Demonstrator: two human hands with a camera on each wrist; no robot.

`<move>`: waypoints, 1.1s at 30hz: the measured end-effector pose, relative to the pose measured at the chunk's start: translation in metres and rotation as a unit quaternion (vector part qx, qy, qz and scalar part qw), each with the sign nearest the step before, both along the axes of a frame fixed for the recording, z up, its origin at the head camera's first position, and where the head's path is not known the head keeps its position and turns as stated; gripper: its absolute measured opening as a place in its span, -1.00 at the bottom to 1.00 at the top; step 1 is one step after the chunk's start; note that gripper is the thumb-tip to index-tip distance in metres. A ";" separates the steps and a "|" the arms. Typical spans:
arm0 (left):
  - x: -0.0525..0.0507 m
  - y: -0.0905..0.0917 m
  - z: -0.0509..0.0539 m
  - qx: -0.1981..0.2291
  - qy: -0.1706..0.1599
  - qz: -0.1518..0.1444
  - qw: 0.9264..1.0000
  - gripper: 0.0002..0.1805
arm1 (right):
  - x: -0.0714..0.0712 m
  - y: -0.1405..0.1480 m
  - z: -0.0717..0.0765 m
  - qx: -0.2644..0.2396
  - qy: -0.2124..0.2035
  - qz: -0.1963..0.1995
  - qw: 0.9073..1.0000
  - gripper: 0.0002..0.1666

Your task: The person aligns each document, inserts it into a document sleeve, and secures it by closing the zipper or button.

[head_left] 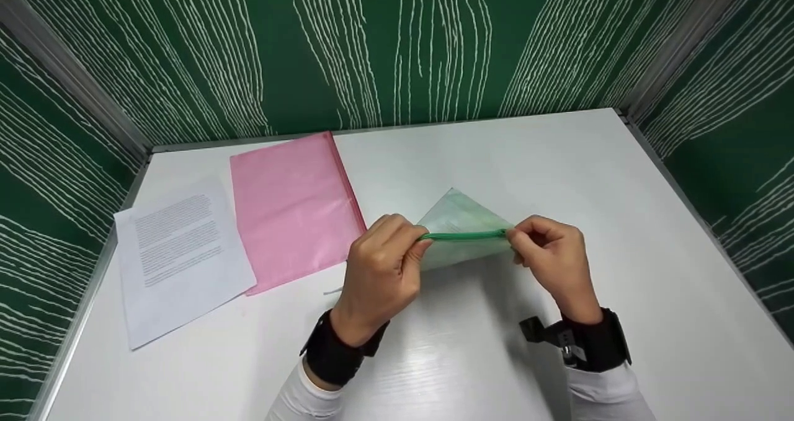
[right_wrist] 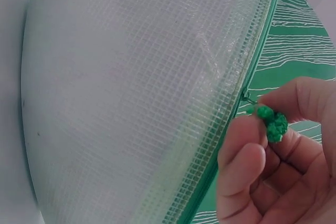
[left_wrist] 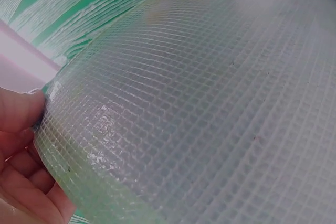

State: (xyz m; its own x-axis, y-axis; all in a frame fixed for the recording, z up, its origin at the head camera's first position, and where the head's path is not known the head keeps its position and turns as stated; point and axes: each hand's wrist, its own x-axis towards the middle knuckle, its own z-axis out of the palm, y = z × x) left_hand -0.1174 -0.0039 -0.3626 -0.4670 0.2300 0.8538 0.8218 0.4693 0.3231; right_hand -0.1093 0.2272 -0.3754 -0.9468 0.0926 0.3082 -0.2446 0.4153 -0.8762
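A translucent mesh zipper pouch (head_left: 462,213) with a green zipper (head_left: 465,235) is held up over the white table, zipper edge on top. My left hand (head_left: 388,266) pinches the pouch at the zipper's left end, thumb against fingers. At the other end, my right hand (head_left: 552,253) pinches the zipper pull, a green tab (right_wrist: 270,121) hanging from the slider (right_wrist: 245,96). The mesh side (left_wrist: 173,98) bulges across the left wrist view, where the left fingers (left_wrist: 23,182) grip its edge. Part of the pouch is hidden behind the left hand.
A pink zipper pouch (head_left: 291,210) lies flat left of the hands. Printed white sheets (head_left: 186,272) overlap its left edge. A thin pale edge (head_left: 333,292) shows beside the left hand. Green walls with white lines (head_left: 434,49) border the table (head_left: 651,284).
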 end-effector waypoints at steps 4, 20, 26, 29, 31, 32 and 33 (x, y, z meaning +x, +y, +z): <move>0.000 0.000 0.002 -0.001 0.000 0.004 1.000 -0.88 | 0.000 0.000 0.001 0.002 -0.001 -0.002 1.000 -0.82; 0.000 0.000 0.002 0.006 -0.003 -0.002 1.000 -0.89 | -0.002 0.003 0.001 0.015 -0.003 -0.038 0.999 -0.82; 0.001 -0.001 0.003 0.005 -0.003 -0.001 1.000 -0.89 | -0.002 0.005 0.000 0.010 -0.013 -0.042 0.999 -0.83; 0.001 0.000 0.004 0.004 0.002 0.001 1.000 -0.89 | -0.002 0.005 -0.001 0.009 -0.014 -0.041 0.999 -0.83; 0.002 0.000 0.004 0.002 0.006 0.002 1.000 -0.89 | -0.003 0.006 -0.001 0.008 -0.013 -0.041 0.999 -0.83; 0.002 0.000 0.004 0.002 0.007 0.002 1.000 -0.89 | -0.003 0.006 -0.001 0.008 -0.012 -0.042 0.999 -0.83; 0.001 0.000 0.003 0.002 0.008 0.002 1.000 -0.89 | -0.003 0.005 -0.002 0.009 -0.011 -0.042 0.999 -0.83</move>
State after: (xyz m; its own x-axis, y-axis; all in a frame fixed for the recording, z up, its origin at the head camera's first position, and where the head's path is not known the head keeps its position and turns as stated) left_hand -0.1159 -0.0044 -0.3592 -0.4547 0.2242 0.8620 0.8245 0.4720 0.3122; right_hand -0.1125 0.2327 -0.3771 -0.9428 0.1666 0.2888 -0.1885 0.4484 -0.8738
